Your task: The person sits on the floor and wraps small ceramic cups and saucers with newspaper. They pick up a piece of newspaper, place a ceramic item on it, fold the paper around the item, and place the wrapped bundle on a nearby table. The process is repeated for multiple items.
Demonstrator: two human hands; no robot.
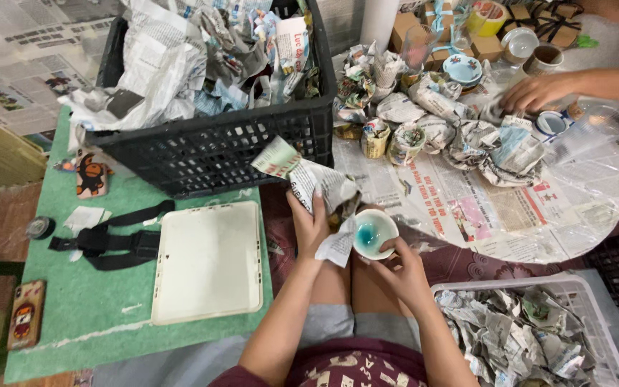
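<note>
Between the two hands, low at centre: one small ceramic cup (pixel 375 233), white outside with a blue-green glazed inside, mouth turned up toward the camera. The right hand (pixel 400 271) is clamped on it from below and from the near side, fingers curled round its wall. The left hand (pixel 311 223) is closed on a crumpled sheet of newspaper (pixel 308 180), which rises above the hand and also hangs down against the cup's left side, touching it. The two hands sit close together, just apart, joined by cup and paper.

To the left of the left hand: a white rectangular tray (pixel 208 262), lying flat on a green mat (pixel 87 301); a black strap (pixel 109 240) just beyond the tray's far left corner; a phone in a patterned case (pixel 26 314) well apart at the mat's near left edge.

Beyond the left hand: a black plastic crate (pixel 216 147), filled with crumpled newspaper.

Beyond and to the right of the right hand: a round worktop (pixel 510 215) covered with newspaper sheets, carrying a cluster of paper-wrapped bundles (pixel 424 125) and a few unwrapped small dishes. Another person's hand (pixel 539 92) rests at its far side.

To the right of the right hand, near: a white basket (pixel 596 315) holding more crumpled newspaper.
</note>
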